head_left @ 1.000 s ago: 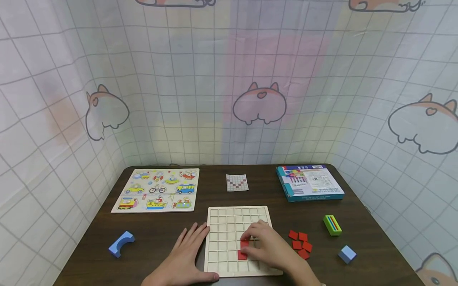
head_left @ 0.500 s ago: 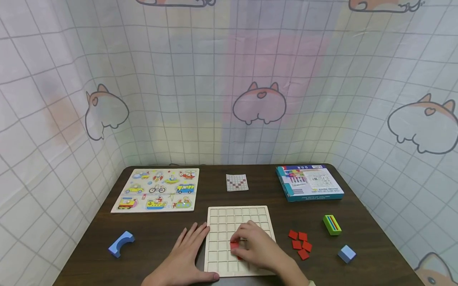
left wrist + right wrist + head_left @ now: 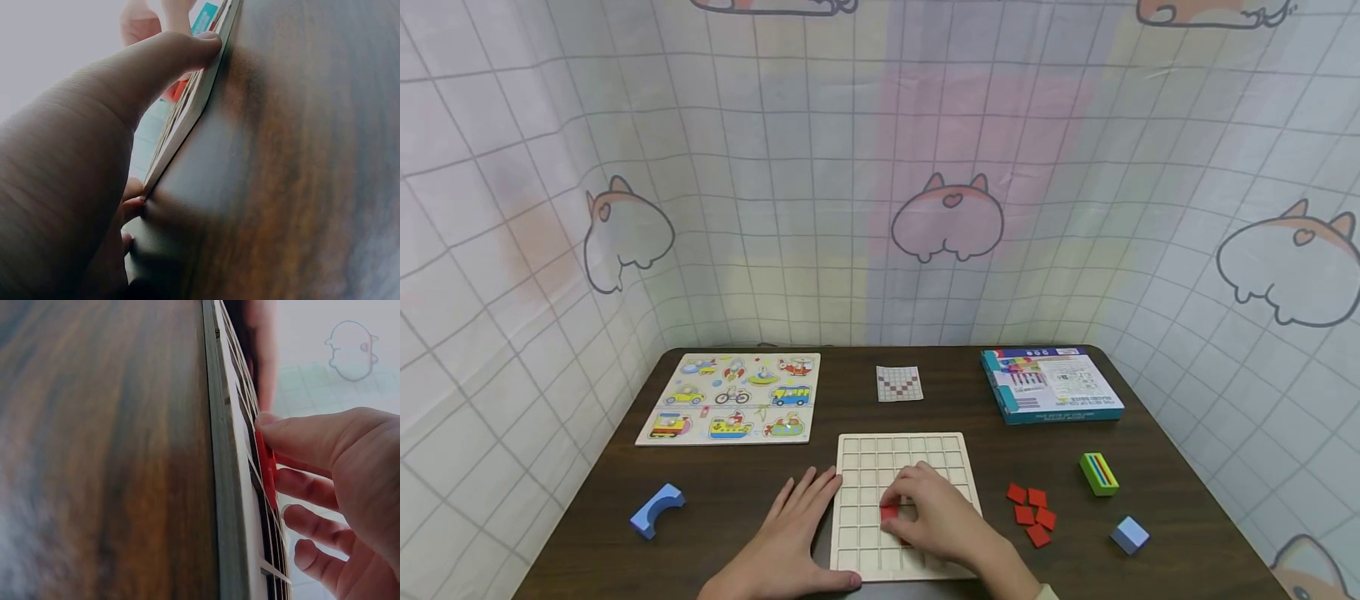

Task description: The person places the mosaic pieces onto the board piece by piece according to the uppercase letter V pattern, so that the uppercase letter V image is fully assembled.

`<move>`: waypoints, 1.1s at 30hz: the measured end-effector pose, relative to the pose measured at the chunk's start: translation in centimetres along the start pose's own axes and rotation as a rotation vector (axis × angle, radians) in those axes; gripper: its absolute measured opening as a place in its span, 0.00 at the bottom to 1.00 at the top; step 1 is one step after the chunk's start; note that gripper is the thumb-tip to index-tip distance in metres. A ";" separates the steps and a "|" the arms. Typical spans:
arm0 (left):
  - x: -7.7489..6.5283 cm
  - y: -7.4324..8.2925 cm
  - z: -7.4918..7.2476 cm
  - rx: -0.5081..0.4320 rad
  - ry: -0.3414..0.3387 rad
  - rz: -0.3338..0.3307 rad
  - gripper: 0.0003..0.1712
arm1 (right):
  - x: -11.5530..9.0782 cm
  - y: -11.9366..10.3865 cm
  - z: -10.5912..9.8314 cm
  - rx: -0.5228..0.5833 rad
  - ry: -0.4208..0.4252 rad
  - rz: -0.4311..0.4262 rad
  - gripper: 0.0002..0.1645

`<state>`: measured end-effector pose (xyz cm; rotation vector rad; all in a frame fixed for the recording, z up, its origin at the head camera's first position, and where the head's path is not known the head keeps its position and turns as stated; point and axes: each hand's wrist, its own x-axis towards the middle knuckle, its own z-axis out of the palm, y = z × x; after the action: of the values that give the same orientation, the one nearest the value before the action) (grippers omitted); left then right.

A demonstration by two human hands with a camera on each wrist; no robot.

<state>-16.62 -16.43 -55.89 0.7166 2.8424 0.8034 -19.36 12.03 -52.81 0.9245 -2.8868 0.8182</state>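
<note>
A pale wooden grid board (image 3: pixel 859 467) lies on the dark table in the head view. My left hand (image 3: pixel 786 537) rests spread beside it, fingertips at its left edge and thumb at its near corner. Between thumb and forefinger my right hand (image 3: pixel 936 518) pinches a red square tile (image 3: pixel 889 512), low over the board's middle cells. A second red tile (image 3: pixel 906 542) shows partly from under that hand. In the right wrist view, the thumb presses against the red (image 3: pixel 265 464) edge right at the grid, with the other fingers loosely bent.
Several loose red tiles (image 3: pixel 1025 516) lie right of the board. Farther right are a green striped block (image 3: pixel 1099 474) and a blue block (image 3: pixel 1130 535). A pattern card (image 3: pixel 899 383), a boxed set (image 3: pixel 1052 385) and a vehicle puzzle (image 3: pixel 730 400) sit behind; a blue arch block (image 3: pixel 657 510) lies left.
My right hand has moved left across the board with the red tile, from right of the second red tile to its upper left. The left hand has stayed in place.
</note>
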 end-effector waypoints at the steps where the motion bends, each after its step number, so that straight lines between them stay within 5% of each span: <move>1: 0.0 0.0 0.0 -0.003 -0.004 -0.003 0.81 | 0.0 0.0 0.0 0.001 0.000 0.003 0.09; 33: 0.2 0.2 -0.3 -0.006 -0.031 -0.022 0.82 | -0.2 0.1 -0.2 0.040 -0.014 -0.001 0.11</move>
<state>-16.80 -16.34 -55.54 0.6902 2.8144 0.7896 -19.29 12.31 -52.75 0.9385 -2.8923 0.8756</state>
